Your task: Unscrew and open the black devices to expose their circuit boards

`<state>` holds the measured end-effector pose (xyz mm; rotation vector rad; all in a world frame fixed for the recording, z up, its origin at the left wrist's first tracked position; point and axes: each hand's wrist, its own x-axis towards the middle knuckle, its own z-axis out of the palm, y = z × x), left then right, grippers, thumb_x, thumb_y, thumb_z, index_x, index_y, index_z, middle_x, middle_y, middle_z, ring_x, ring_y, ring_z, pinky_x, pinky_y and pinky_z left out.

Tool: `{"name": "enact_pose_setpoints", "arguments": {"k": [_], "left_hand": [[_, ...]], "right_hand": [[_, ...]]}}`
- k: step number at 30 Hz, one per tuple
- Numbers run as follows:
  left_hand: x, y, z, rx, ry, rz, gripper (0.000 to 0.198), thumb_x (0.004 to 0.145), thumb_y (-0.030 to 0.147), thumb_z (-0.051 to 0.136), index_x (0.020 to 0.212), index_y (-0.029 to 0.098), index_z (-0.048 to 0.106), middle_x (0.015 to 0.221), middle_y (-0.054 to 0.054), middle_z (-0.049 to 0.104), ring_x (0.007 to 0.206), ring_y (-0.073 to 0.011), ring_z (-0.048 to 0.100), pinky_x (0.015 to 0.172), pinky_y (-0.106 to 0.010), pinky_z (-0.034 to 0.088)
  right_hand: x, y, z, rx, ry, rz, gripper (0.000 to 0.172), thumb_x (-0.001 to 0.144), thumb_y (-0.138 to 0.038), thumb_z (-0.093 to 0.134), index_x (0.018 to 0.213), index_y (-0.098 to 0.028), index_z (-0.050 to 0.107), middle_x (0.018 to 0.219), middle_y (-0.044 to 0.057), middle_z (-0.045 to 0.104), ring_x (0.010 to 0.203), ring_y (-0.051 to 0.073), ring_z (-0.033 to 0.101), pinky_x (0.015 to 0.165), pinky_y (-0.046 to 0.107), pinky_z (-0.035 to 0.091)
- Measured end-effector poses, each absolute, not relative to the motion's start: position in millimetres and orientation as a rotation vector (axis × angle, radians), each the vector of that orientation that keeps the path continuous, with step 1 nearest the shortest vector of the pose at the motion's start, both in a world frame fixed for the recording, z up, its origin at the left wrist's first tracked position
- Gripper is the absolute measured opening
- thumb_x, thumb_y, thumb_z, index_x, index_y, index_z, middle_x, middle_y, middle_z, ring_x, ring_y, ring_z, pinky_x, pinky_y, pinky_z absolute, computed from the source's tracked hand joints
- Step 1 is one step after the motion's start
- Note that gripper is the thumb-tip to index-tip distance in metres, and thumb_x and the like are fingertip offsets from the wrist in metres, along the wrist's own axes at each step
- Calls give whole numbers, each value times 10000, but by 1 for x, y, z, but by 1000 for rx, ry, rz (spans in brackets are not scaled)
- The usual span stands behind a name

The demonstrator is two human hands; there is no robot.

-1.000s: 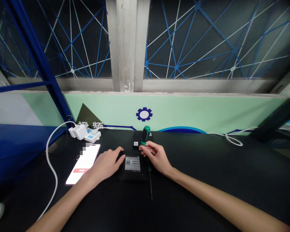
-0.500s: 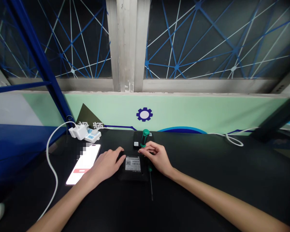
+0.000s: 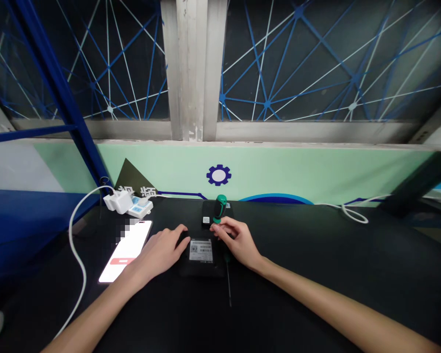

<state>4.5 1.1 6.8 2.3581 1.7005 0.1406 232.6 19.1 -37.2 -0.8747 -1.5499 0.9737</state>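
My right hand [image 3: 238, 240] pinches a green-and-black screwdriver [image 3: 219, 208] just below its handle, which stands nearly upright. Its tip is hidden behind my fingers, over the far right part of a flat black device [image 3: 201, 267] with a white printed label [image 3: 201, 250]. At the device's left side rests my left hand [image 3: 168, 250], fingers spread, thumb on or against the edge by the label. A second screwdriver [image 3: 229, 284] with a thin shaft lies right of the device, its handle partly under my right hand. Behind, a small black box [image 3: 206, 220] bears a white square sticker.
A phone with a lit screen [image 3: 127, 252] lies left of my left hand. A white plug adapter [image 3: 118, 201] and power strip [image 3: 140, 208] sit at the back left, with a white cable [image 3: 81, 264] curving forward. Another white cable [image 3: 355, 214] loops at the back right.
The screwdriver handle leans slightly differently in my right hand's pinch. My left hand stays at the device. The whole view has shifted very slightly.
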Motion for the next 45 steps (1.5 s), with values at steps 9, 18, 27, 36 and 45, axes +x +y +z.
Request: {"name": "enact_pose_setpoints", "arguments": {"k": [9,18,27,36,45], "left_hand": [[3,1,5,2376,1699,152,490,992,519,269,1308,246,525,956,-101,720,935,-310,690,755,-373,483],[4,1,8,2362,1696,136,498,991,516,268,1316,238,524,935,-95,724,917,-291,693,754,-353,484],[3,0,9,2339,1681,144,500,989,526,276,1319,245,526,955,-103,725,952,-317,685,756,-370,484],[3,0,9,2353,1681,135,498,990,533,272,1314,251,524,906,-86,719,905,-295,691,741,-353,477],[4,2,7,2342,1683,148,495,986,534,277,1311,253,523,906,-85,715,862,-288,695,706,-339,473]], "right_hand": [[232,21,-39,-881,-1520,964,314,771,-436,786,760,-186,597,690,5,657,644,152,644,630,264,530],[233,19,-37,-898,-1539,953,309,829,-461,727,763,-185,607,774,65,747,715,194,706,667,291,553],[232,19,-35,-900,-1559,967,291,861,-466,688,803,-186,631,780,60,733,710,187,686,675,296,552],[232,19,-37,-915,-1569,938,325,854,-497,686,798,-179,646,750,48,702,669,174,660,632,274,544],[233,18,-35,-907,-1583,968,312,879,-487,657,845,-176,668,795,61,708,700,173,654,652,283,546]]}}
